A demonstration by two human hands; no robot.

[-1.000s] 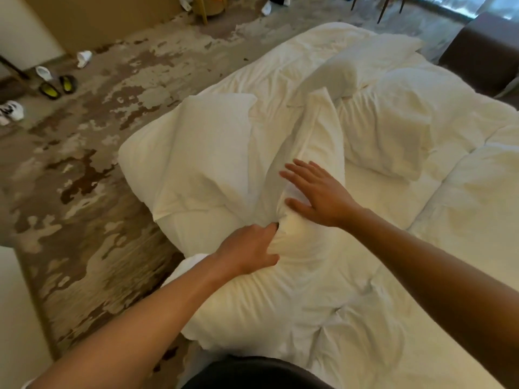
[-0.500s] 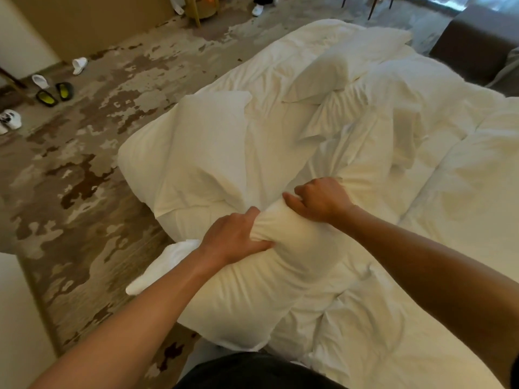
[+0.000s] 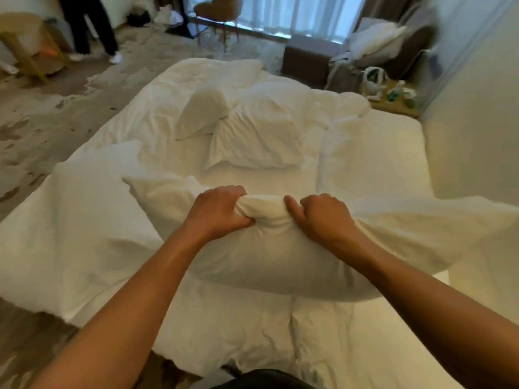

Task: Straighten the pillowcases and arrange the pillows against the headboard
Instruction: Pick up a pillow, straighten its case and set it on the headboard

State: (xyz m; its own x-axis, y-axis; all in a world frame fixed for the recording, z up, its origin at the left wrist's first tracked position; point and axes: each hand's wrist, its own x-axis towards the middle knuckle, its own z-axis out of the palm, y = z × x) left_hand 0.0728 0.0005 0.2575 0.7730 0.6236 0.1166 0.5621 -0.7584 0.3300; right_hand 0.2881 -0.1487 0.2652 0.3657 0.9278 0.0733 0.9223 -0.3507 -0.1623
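A white pillow is lifted above the bed, stretched left to right in front of me. My left hand grips its top edge, fingers curled into the fabric. My right hand grips the same edge a little to the right. Another white pillow lies at the bed's left edge. A creased pillow and a smaller one lie farther up the middle of the bed. No headboard is in view.
A rumpled white duvet covers the bed's right side next to a pale wall. Beyond the bed stand a brown ottoman, a chair and a cluttered side table. A person's legs stand on the patterned carpet at far left.
Both hands closed on the pillow, and it rose off the bed and turned crosswise. My view swung up and right, bringing the far end of the room into sight.
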